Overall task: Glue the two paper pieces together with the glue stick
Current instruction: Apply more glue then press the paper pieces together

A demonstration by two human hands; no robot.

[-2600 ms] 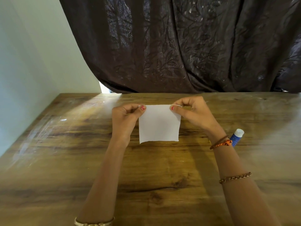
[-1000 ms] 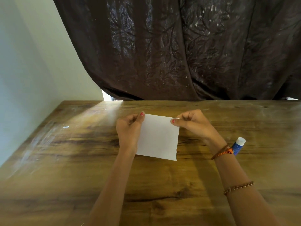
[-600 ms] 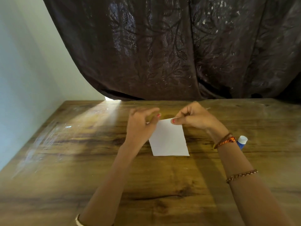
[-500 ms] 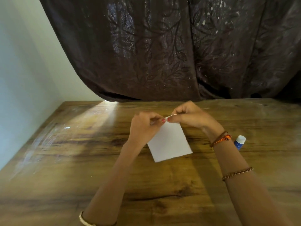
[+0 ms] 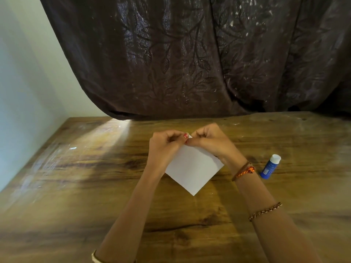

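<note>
Paper (image 5: 191,168), white, is held over the wooden table (image 5: 76,186), turned so one corner points toward the camera and the opposite corner sits up between the two hands. I cannot tell whether it is one sheet or two lying together; only one white face shows. I also cannot tell whether its low corner touches the tabletop or hangs just above it.

Left hand (image 5: 164,147): fingers curled, thumb and fingertips pinching the paper's top corner. A red-painted nail shows right at the corner tip.

Right hand (image 5: 210,142): fingers likewise curled in a narrow pinch on the same corner, from the other side. The two hands touch or nearly touch at the fingertips.

Glue stick (image 5: 270,166): blue body, white cap on, lying tilted on the table to the right of the right wrist, apart from the paper and from both hands.

I note a thread band at the right wrist, a beaded one farther up that forearm, and a bangle on the left forearm at the frame's lower edge. Dark leaf-patterned curtain (image 5: 190,63) hangs behind the table's far edge; pale wall (image 5: 28,82) at left.
</note>
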